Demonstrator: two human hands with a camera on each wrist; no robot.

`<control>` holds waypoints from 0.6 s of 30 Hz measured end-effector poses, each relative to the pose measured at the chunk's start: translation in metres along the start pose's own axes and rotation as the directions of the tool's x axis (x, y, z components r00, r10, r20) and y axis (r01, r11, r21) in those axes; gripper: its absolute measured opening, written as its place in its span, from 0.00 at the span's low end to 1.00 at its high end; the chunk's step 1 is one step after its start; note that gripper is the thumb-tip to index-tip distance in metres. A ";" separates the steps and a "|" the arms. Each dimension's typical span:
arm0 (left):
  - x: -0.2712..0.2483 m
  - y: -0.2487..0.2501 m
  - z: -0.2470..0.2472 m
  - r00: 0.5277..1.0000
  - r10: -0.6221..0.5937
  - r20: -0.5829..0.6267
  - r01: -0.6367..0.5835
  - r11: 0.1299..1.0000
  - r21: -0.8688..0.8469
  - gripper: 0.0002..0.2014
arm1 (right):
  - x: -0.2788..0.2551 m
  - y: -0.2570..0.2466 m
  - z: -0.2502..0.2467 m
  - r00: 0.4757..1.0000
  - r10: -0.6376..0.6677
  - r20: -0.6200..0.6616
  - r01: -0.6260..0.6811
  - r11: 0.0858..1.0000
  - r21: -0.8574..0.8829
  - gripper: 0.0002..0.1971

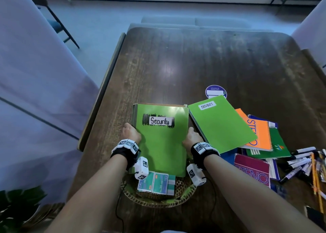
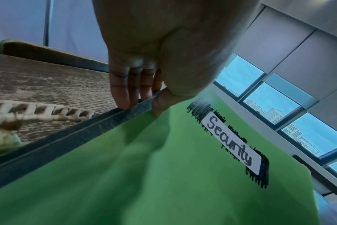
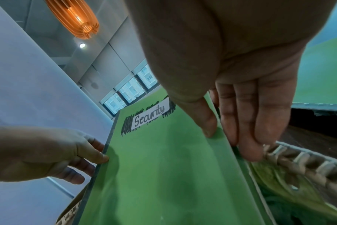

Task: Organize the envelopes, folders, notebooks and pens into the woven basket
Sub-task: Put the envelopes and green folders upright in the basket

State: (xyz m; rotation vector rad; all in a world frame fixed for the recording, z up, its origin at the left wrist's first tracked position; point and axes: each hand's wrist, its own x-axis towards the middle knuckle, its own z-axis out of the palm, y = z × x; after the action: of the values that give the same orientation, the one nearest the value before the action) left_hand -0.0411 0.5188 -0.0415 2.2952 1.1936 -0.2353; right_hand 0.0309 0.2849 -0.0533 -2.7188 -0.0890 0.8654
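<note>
A green folder (image 1: 162, 141) labelled "Security" stands tilted with its lower end in the woven basket (image 1: 130, 195) at the table's near edge. My left hand (image 1: 131, 133) grips its left edge, thumb on the cover (image 2: 160, 106) and fingers (image 2: 125, 91) behind. My right hand (image 1: 191, 135) grips its right edge the same way, thumb (image 3: 206, 121) in front and fingers (image 3: 250, 129) behind. More sheets sit behind the green cover (image 3: 164, 175). Small teal boxes (image 1: 157, 183) lie in the basket in front of the folder.
To the right lie a second green "SECURITY" folder (image 1: 222, 125), orange (image 1: 259, 132), green (image 1: 277, 144) and magenta steno notebooks (image 1: 252, 171), and a heap of markers (image 1: 298, 160) and pencils (image 1: 315, 178). A round purple sticker (image 1: 216, 91) sits further back on the dark wooden table (image 1: 211, 61).
</note>
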 end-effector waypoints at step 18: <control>-0.069 0.122 0.032 0.821 0.565 0.085 -0.541 0.816 -0.202 0.10 | 0.026 0.064 -0.076 0.999 -0.051 -0.010 0.051 0.996 0.077 0.11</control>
State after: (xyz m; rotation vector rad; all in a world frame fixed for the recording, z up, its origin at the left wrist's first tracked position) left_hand 0.0183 0.3964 0.0049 2.3160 0.4112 -0.0695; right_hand 0.0939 0.2088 -0.0270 -2.6361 -0.1199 0.8258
